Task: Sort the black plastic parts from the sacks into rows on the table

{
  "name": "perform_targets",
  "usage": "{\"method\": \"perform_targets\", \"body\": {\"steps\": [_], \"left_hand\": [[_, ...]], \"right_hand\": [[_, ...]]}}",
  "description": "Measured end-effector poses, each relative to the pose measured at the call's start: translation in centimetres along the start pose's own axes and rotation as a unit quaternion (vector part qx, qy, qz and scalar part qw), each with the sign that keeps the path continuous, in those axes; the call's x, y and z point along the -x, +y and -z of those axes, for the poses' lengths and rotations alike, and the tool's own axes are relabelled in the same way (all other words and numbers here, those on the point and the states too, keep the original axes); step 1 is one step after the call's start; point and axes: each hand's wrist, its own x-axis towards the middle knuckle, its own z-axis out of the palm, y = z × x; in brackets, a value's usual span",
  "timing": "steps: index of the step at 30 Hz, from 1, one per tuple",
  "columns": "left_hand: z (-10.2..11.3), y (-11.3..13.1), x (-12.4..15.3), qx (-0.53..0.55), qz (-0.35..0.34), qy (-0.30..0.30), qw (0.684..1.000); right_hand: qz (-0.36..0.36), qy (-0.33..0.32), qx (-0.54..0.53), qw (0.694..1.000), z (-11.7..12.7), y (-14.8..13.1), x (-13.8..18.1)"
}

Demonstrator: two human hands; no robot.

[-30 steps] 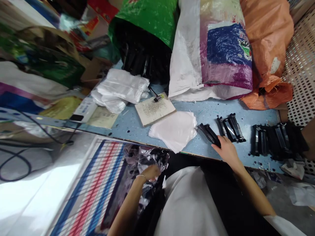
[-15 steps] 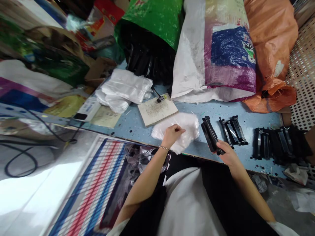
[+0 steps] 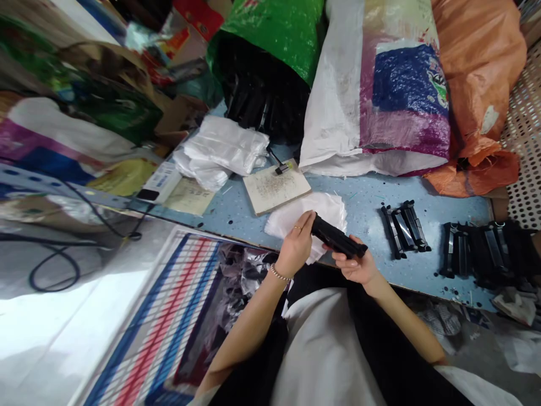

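Observation:
A long black plastic part [image 3: 338, 237] is held slantwise above the near edge of the table, one end by each hand. My right hand [image 3: 355, 266] is closed round its right end, fingers underneath. At its left end, my left hand [image 3: 297, 243] has its fingers pressed together against the part; the fingertips are partly hidden. Beneath both hands lies a stack of thin clear plastic bags [image 3: 281, 221], partly covered by the part and my left hand. Several similar black parts [image 3: 404, 228] lie side by side to the right.
More black parts [image 3: 473, 251] are bunched at the table's right end. A dusty board [image 3: 276, 189] and folded white bags [image 3: 228, 145] lie behind my hands. A green sack [image 3: 270, 34] of black parts, a white sack [image 3: 333, 113] and an orange sack [image 3: 477, 84] line the back.
My right hand has brought the black plastic part leftward from the table's right side to above the plastic bags. My left hand has come up to its left end. The view has shifted slightly.

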Motion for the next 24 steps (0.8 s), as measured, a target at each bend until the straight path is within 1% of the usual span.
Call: {"method": "perform_targets", "body": {"steps": [1, 3, 5, 6, 7, 8, 10, 12, 14, 15, 16, 18, 20, 21, 22, 23, 24], "left_hand": [[0.4, 1.0, 0.3, 0.004, -0.023, -0.002, 1.0], [1.0, 2.7, 0.8, 0.026, -0.066, -0.019, 0.997], [1.2, 3.7, 1.3, 0.053, -0.089, -0.042, 0.994], [1.1, 3.8, 1.4, 0.063, -0.088, -0.047, 0.993], [1.1, 3.7, 1.4, 0.072, -0.082, -0.044, 0.993], [1.0, 3.5, 1.4, 0.08, -0.071, -0.032, 0.994], [0.9, 2.8, 1.1, 0.093, -0.049, -0.001, 0.994], [0.9, 2.5, 0.9, 0.095, -0.04, 0.023, 0.994], [1.1, 2.8, 0.9, 0.08, -0.057, 0.024, 0.995], [1.2, 3.2, 1.0, 0.07, -0.078, 0.014, 0.994], [1.2, 3.7, 1.2, 0.061, -0.107, -0.004, 0.992], [1.0, 5.0, 1.8, 0.056, -0.17, -0.053, 0.982], [0.3, 6.0, 2.3, 0.067, -0.208, -0.094, 0.971], [-0.1, 6.3, 2.4, 0.075, -0.206, -0.104, 0.97], [-0.4, 6.6, 2.5, 0.084, -0.194, -0.108, 0.972], [-0.6, 6.8, 2.6, 0.092, -0.178, -0.102, 0.974], [-0.5, 7.0, 2.6, 0.1, -0.16, -0.089, 0.978]], "right_hand": [[0.012, 0.003, 0.019, 1.0, -0.2, 0.1, -0.1], [0.063, 0.044, 0.087, 0.993, -0.8, 0.6, -0.2], [0.127, 0.105, 0.185, 0.969, -1.4, 1.1, 0.2], [0.146, 0.124, 0.227, 0.955, -1.6, 1.3, 0.5], [0.145, 0.127, 0.253, 0.948, -1.8, 1.4, 0.9], [0.126, 0.115, 0.258, 0.951, -1.8, 1.5, 1.3], [0.066, 0.069, 0.213, 0.972, -1.7, 1.4, 2.1], [0.031, 0.032, 0.154, 0.987, -1.2, 1.2, 2.6], [0.019, 0.02, 0.138, 0.99, -0.7, 0.9, 2.7], [0.014, 0.025, 0.151, 0.988, -0.5, 0.9, 2.6], [0.019, 0.043, 0.181, 0.982, -0.3, 0.8, 2.5], [0.066, 0.105, 0.252, 0.96, -0.3, 1.1, 2.1], [0.143, 0.178, 0.319, 0.92, -0.8, 1.7, 1.9], [0.181, 0.209, 0.361, 0.89, -1.3, 2.1, 1.9], [0.214, 0.232, 0.414, 0.854, -1.9, 2.6, 2.1], [0.236, 0.242, 0.476, 0.812, -2.7, 3.1, 2.4], [0.247, 0.236, 0.543, 0.767, -3.5, 3.5, 2.9]]}}
